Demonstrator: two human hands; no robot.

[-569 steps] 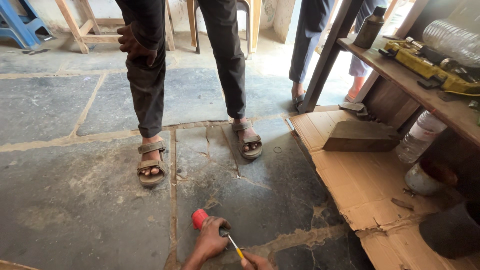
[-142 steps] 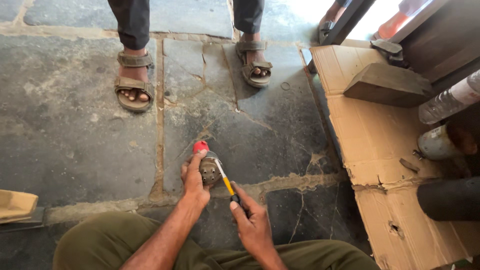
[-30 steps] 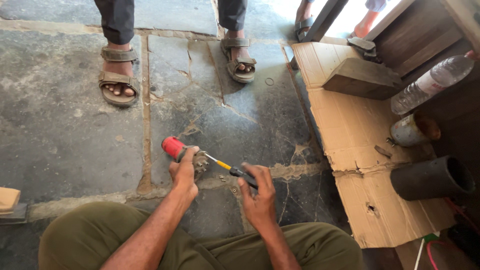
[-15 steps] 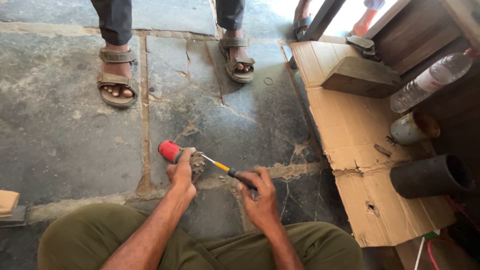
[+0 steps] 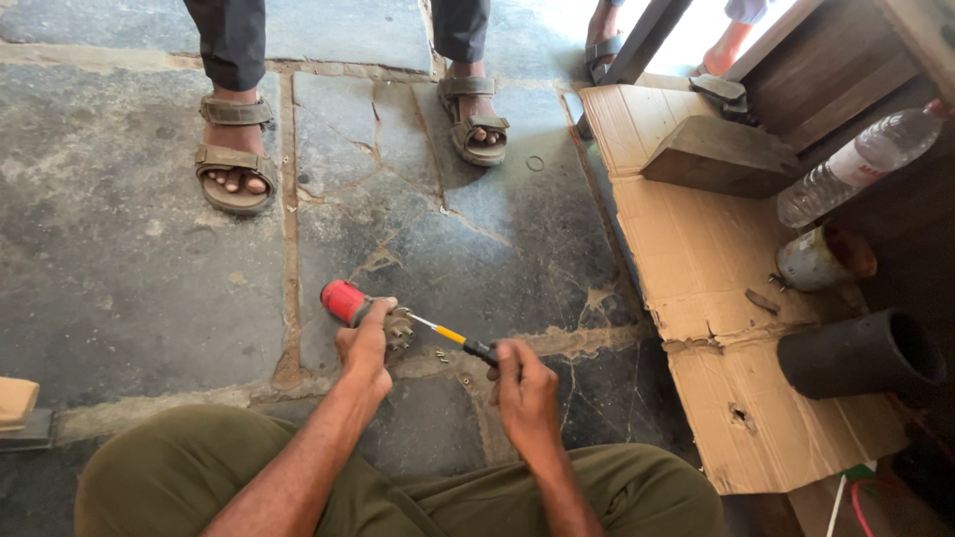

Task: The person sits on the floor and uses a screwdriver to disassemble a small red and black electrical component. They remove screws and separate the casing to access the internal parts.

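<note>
Stone flooring (image 5: 129,288), grey slabs with cracked mortar joints, carried the work; flattened cardboard (image 5: 696,259) covered its right edge, and a bystander's sandalled feet (image 5: 234,179) stood toward the far edge.

Step in hand, as I judged it: driving or loosening a fastener on a small metal part with a red end cap (image 5: 348,301). The part lay on the slab near the middle of the floor, close in front of my knees, just above a mortar joint.

My left hand (image 5: 366,343) was clamped over the part, fingers (image 5: 383,316) curled shut around its toothed metal body, pressing it to the stone. The red cap projected clear to the left of that grip.

My right hand (image 5: 525,383) was closed around the black handle of a screwdriver (image 5: 453,336). Its yellow collar and thin shaft ran up and left to the part; the tip was hidden at the left fingers, so I could not tell whether it was seated.

Small loose pieces (image 5: 443,355), too small to identify, lay on the slab below the shaft.

The next move called, in my judgement, for steady downward hold from the left hand while the right turned the handle without letting the shaft tilt.
</note>
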